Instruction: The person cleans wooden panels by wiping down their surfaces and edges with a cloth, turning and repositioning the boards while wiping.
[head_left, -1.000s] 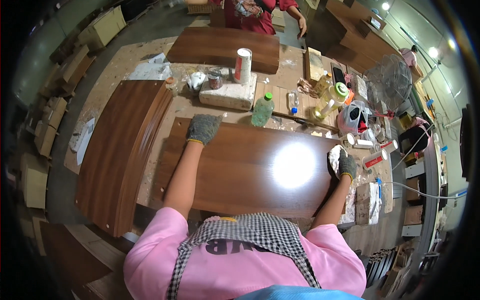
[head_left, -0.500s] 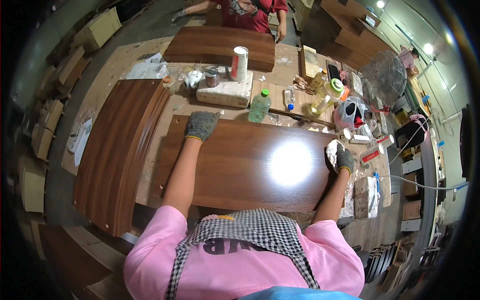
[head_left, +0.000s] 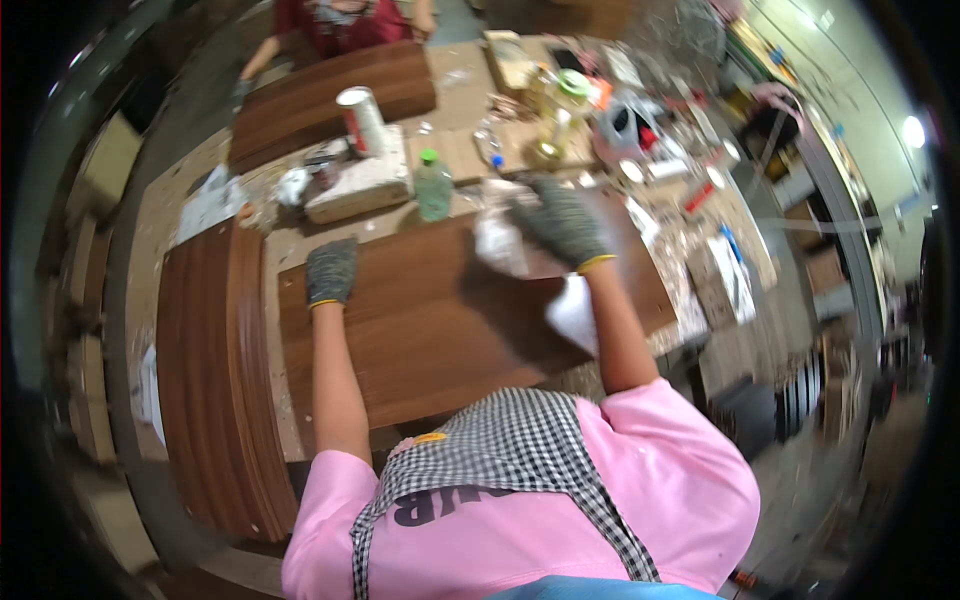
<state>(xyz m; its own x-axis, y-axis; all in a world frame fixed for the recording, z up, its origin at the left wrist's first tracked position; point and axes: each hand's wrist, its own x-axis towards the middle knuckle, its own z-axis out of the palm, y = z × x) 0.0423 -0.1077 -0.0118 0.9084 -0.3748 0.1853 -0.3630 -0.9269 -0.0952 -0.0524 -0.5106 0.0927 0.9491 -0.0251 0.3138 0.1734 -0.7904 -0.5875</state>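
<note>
A dark brown wooden panel (head_left: pixel 400 340) with a glossy face lies flat before me on the work table. My left hand (head_left: pixel 332 272), in a grey knit glove, is on the panel's far edge near its left corner, fingers bent over that edge. My right hand (head_left: pixel 562 226), gloved the same way, presses a white cloth (head_left: pixel 497 240) onto the panel's right half, near its far edge. Motion smears this hand and the cloth a little. Just beyond the panel, between the hands, stands a green-capped bottle (head_left: pixel 433 188).
Left of the panel lie stacked brown boards (head_left: pixel 215 370). A white-topped block (head_left: pixel 375 185) carries a white and red can (head_left: pixel 361 122). A plastic bag (head_left: pixel 622 130) and more cans sit at the far right. Across the table, another person (head_left: pixel 345 25) stands by a brown board (head_left: pixel 335 100).
My right hand has swept the cloth from the panel's right end leftward and toward its far edge. My left hand stays at the far edge. The whole view has shifted and tilted.
</note>
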